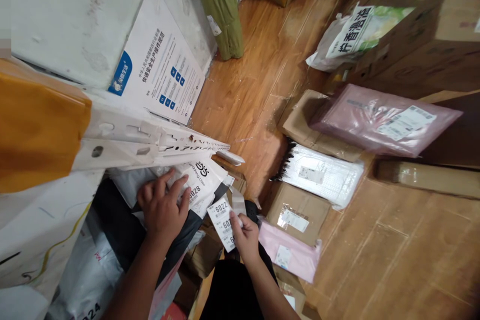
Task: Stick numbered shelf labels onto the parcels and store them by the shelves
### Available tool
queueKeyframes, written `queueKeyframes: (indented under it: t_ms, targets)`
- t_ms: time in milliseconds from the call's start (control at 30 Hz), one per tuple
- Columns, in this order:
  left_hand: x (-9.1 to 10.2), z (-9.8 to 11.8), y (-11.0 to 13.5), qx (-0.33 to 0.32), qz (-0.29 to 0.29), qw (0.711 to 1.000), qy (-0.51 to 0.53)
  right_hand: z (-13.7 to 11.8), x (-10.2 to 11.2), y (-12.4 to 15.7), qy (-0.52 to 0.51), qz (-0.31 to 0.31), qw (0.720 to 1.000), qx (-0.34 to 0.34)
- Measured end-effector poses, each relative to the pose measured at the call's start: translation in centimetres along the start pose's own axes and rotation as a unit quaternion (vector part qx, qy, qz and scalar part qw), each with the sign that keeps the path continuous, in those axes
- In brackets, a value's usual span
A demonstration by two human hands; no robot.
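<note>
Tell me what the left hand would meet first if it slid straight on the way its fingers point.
Probably the printed part of the white mailer under its fingertips, then the white shelf rail just beyond. The left hand already rests on that mailer; depth to the rail is unclear.

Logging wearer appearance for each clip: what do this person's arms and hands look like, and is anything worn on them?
Both forearms are bare as far as the frame shows: no sleeves in view. The left hand and right hand wear no gloves, and no rings, watch or wristband can be seen. Fingernails look short and unpainted. Below the arms, dark clothing shows.
</note>
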State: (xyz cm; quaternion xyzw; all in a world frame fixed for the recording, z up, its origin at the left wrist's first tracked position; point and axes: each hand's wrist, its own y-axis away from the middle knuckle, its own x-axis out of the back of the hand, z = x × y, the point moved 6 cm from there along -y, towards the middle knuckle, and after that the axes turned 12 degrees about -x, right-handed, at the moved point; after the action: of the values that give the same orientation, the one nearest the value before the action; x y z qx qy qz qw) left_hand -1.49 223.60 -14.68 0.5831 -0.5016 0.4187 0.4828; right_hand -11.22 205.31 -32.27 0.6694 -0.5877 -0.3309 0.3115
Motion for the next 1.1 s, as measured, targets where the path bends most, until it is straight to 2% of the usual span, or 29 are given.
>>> queueKeyframes:
  t_ms: [100,200,400,533,633,700,767,833,867,900,933,1000,1067,1100]
  targets:
    - [-0.1,0.0,0.0,-0.005,-0.001,1.000,-0.004,1.9,1.7,-0.1,-0.013,0.031,0.999,-0.032]
    - [-0.1,0.0,0.0,-0.001,0.000,1.000,0.000,2.8,2.6,-0.3,-0.001,0.047,0.998,-0.034]
    - [0.0,0.1,0.1,0.006,0.005,1.000,-0.006,3.3,3.2,-0.1,-0.022,0.051,0.997,-0.057]
    - [-0.1,0.2,0.0,0.003,-0.005,1.000,-0.003,3.2,3.9,0.9,-0.060,0.063,0.994,-0.069]
    - [0.1,0.0,-0.4,-0.010,-0.018,1.000,0.018,3.0,4.8,2.7,-0.086,0.062,0.992,-0.071]
    - [1.1,0.3,-0.3,-0.029,-0.015,0.998,0.051,2.6,5.2,4.4,-0.101,0.043,0.992,-0.064]
    - [2.9,1.2,1.0,-0.046,0.006,0.993,0.105,1.9,5.5,6.8,-0.105,0.024,0.993,-0.039]
    - [4.5,2.9,3.9,-0.062,0.010,0.978,0.201,1.0,5.7,9.9,-0.094,0.016,0.995,0.005]
    - [4.9,4.0,5.9,-0.067,-0.007,0.961,0.269,0.7,5.7,11.7,-0.087,0.012,0.996,0.031]
    - [4.9,5.4,8.3,-0.070,-0.047,0.932,0.353,0.4,5.6,13.6,-0.082,0.008,0.995,0.058]
    - [4.5,6.9,11.0,-0.057,-0.101,0.888,0.445,0.3,5.4,15.6,-0.078,0.002,0.993,0.084]
    - [3.4,9.5,16.5,0.017,-0.192,0.767,0.612,0.4,4.8,19.6,-0.073,-0.007,0.989,0.130]
    - [2.4,11.1,21.2,0.103,-0.237,0.659,0.706,1.1,4.3,23.1,-0.066,-0.008,0.985,0.159]
    - [2.1,11.5,23.1,0.131,-0.247,0.629,0.725,1.7,4.0,24.7,-0.059,-0.008,0.984,0.167]
